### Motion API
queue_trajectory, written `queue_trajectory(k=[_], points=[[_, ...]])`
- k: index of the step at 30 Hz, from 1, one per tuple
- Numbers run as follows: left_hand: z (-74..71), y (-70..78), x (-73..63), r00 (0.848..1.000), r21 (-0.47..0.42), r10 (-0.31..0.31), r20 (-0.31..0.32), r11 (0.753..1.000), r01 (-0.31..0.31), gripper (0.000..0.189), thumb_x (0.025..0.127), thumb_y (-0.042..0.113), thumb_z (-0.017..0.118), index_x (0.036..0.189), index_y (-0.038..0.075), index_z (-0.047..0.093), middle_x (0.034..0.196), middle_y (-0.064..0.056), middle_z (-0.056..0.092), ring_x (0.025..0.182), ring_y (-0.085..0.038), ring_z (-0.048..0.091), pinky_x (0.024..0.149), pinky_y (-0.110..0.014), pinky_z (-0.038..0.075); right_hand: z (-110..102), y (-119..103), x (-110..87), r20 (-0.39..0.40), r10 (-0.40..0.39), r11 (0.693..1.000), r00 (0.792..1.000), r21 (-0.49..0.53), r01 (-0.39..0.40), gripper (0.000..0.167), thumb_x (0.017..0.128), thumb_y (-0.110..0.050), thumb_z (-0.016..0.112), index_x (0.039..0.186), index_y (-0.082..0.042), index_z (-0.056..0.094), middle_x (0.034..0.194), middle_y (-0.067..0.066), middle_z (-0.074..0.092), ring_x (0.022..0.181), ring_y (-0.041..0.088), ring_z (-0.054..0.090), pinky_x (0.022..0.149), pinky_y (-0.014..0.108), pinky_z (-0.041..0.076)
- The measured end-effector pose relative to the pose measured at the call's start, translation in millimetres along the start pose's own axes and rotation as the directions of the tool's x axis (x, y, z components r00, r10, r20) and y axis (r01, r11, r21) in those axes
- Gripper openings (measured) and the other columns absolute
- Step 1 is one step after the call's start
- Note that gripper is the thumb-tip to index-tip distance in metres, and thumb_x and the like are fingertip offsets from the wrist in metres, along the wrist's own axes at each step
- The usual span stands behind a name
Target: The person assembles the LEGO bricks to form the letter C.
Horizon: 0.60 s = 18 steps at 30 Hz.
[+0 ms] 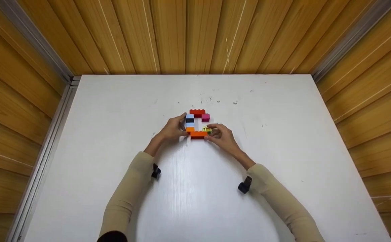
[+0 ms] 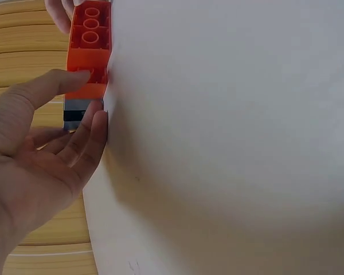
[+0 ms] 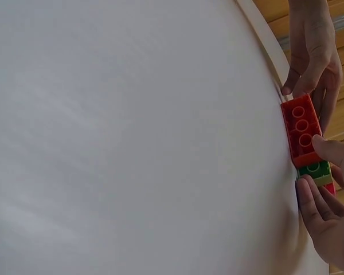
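Note:
Toy building bricks form a small ring at the table's middle. A long orange brick (image 1: 198, 134) lies along the near side on its edge, its hollow underside facing me in both wrist views. My left hand (image 1: 174, 128) grips the ring's left side, thumb in a smaller orange brick (image 2: 94, 90), fingers along the light-blue and black bricks (image 1: 190, 120). At the right, my right hand (image 1: 223, 137) pinches a green brick with a printed yellow face (image 1: 206, 129), its thumb at the long orange brick's end. A pink brick (image 1: 205, 117) and a long red brick (image 1: 197, 112) make up the far side.
The white table (image 1: 114, 101) carries small dark scuffs behind the bricks. Wood-look panel walls (image 1: 195, 37) rise at the back and both sides. A black wrist camera (image 1: 244, 185) hangs at the right sleeve, another (image 1: 156, 171) at the left.

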<state>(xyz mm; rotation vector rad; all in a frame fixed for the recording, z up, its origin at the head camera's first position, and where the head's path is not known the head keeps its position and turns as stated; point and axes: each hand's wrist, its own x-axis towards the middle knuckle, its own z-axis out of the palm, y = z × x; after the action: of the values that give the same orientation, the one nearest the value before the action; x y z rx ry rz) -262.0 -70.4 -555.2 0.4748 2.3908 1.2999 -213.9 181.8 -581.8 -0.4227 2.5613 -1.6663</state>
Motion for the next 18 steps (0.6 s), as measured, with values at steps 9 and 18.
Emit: queue_trajectory(k=[9, 18], points=[[-9.1, 0.8, 22.7, 0.996, 0.001, -0.045, -0.076, 0.999, 0.045, 0.084, 0.089, -0.006, 0.072, 0.16, -0.002, 0.026, 0.161, -0.019, 0.041, 0.098, -0.026, 0.058, 0.096, -0.036, 0.056, -5.9, 1.7, 33.4, 0.018, -0.01, 1.0, 1.0, -0.016, 0.011, 0.047, 0.089, -0.007, 0.078, 0.132, 0.005, 0.061, 0.13, 0.024, 0.064, 0.099, 0.035, 0.069, 0.085, 0.022, 0.055], [-8.1, -2.6, 30.9, 0.993, -0.041, -0.032, -0.112, 0.999, 0.027, 0.082, 0.087, -0.008, 0.072, 0.157, -0.005, 0.03, 0.158, -0.023, 0.043, 0.104, -0.03, 0.062, 0.095, -0.036, 0.056, -10.0, 3.0, 39.4, 0.026, 0.006, 1.0, 1.0, 0.002, -0.006, 0.048, 0.091, -0.006, 0.075, 0.134, 0.008, 0.059, 0.132, 0.026, 0.064, 0.105, 0.04, 0.069, 0.094, 0.041, 0.057]])
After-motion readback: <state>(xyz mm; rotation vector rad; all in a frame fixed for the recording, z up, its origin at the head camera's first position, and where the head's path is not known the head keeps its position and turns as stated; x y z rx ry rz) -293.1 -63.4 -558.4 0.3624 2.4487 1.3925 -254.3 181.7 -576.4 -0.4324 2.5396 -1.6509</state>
